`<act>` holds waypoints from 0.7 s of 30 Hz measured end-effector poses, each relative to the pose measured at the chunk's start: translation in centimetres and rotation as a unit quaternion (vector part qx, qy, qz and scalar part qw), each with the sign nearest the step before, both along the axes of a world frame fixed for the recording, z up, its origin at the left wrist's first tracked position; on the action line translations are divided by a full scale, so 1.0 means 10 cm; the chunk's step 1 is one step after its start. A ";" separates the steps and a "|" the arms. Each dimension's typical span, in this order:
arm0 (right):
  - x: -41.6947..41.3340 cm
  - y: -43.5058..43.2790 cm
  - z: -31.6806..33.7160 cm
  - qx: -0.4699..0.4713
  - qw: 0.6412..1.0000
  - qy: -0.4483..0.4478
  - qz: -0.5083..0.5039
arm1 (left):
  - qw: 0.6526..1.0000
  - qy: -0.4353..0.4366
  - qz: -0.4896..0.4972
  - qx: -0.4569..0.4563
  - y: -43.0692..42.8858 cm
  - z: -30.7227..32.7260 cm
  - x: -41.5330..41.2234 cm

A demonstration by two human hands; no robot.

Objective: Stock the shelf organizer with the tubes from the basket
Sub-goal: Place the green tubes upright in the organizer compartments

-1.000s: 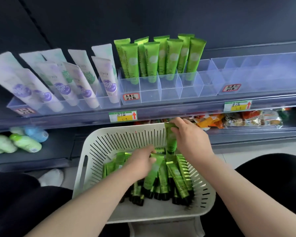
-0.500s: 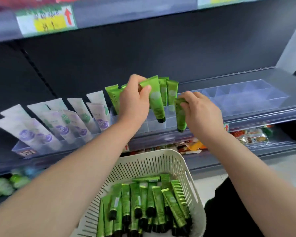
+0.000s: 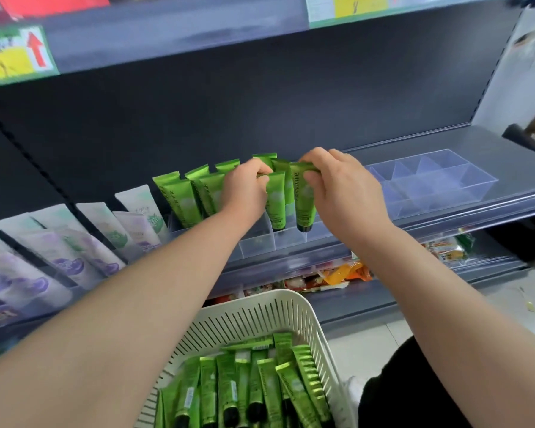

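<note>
Tube (image 3: 275,197) in left hand (image 3: 244,189), second tube (image 3: 305,200) in right hand (image 3: 345,188)

The person is wearing a black garment (image 3: 414,393), showing at lower right; both forearms (image 3: 136,304) are showing bare from left hand (image 3: 244,189) and right hand (image 3: 343,193) to the frame edge.

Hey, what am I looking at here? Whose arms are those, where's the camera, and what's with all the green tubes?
There is no machine here, only a person's two bare arms. A wide-angle camera worn on their head looks forward and down at a shop shelf. The left hand pinches the top of a green tube, and the right hand pinches a second green tube. Both are cap down at the clear shelf organizer. The white basket below holds spare tubes. White tubes stand further left.
</note>
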State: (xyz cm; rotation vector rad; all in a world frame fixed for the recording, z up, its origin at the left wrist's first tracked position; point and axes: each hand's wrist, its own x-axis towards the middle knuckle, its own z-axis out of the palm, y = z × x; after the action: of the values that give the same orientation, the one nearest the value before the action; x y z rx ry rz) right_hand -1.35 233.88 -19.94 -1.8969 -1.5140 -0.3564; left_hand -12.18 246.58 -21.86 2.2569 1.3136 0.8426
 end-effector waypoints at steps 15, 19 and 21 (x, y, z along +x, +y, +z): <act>-0.10 0.49 -0.20 -0.085 0.996 -0.027 0.002 | 0.996 -0.023 -0.032 0.085 -0.11 0.02 -0.45; -0.12 0.51 -0.30 -0.113 0.993 -0.021 -0.003 | 0.995 -0.019 -0.048 0.081 -0.17 -0.03 -0.52; -0.11 0.51 -0.34 -0.128 0.992 -0.010 -0.007 | 0.994 -0.013 -0.062 0.086 -0.21 -0.06 -0.57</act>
State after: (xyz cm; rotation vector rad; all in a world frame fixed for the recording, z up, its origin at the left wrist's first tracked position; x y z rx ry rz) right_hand -2.48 239.01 -23.34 -2.1069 -1.6241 -0.1960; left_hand -17.83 244.52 -22.44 2.4215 1.1151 0.9687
